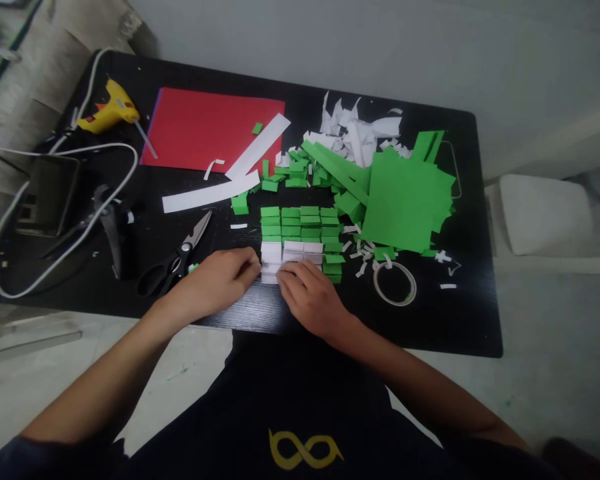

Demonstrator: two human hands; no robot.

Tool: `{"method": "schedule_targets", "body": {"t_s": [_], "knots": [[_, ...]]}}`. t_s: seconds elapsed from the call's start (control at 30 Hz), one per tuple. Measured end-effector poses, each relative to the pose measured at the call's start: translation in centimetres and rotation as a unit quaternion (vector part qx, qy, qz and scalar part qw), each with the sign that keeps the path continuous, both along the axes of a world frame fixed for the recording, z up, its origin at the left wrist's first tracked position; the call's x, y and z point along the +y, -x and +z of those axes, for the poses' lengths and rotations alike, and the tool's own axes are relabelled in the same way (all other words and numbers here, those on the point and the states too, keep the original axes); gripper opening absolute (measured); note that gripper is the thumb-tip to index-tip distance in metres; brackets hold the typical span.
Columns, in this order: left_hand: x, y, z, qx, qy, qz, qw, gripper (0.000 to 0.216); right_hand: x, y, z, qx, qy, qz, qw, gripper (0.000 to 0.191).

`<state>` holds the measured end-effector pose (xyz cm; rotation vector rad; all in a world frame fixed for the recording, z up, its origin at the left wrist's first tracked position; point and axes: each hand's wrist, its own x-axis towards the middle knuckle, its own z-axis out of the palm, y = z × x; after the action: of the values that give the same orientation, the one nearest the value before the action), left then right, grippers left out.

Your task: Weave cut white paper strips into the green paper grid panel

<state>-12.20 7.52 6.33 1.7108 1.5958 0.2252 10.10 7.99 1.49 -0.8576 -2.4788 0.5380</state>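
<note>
White paper blocks point(293, 252) sit just beside green blocks point(300, 222); left hand point(220, 280) pinches their left edge in its grip, right hand point(310, 293) rests on them, its grip hidden.

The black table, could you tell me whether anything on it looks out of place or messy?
Yes: white and green paper scraps lie strewn beside the neat rows of green blocks, and a white cable loops loosely across the left side. Nothing looks damaged.

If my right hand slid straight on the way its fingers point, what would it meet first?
The white pieces: the right hand seems to touch them at its fingertips. Just beyond lie the rows of green pieces.
</note>
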Motion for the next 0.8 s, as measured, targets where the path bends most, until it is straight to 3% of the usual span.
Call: {"method": "schedule_targets", "body": {"t_s": [0.17,0.37,0.63,0.8], "knots": [[-0.7,1.4,0.1,-0.055,-0.01,0.057,0.997,0.032,-0.1,0.2,-0.3,0.029,-0.006,-0.018,0.999,0.027],[-1.9,0.7,-0.6,-0.166,-0.041,0.098,0.98,0.023,-0.2,0.5,-0.4,0.044,0.021,-0.069,0.996,0.021],[-2.5,-0.4,-2.3,-0.161,-0.075,0.119,0.977,0.019,-0.3,0.6,-0.5,0.074,0.068,-0.083,0.991,0.021],[-2.3,-0.4,-2.2,-0.177,-0.068,0.132,0.973,0.022,-0.1,0.8,-0.6,0.087,0.087,-0.089,0.988,0.017]]}}
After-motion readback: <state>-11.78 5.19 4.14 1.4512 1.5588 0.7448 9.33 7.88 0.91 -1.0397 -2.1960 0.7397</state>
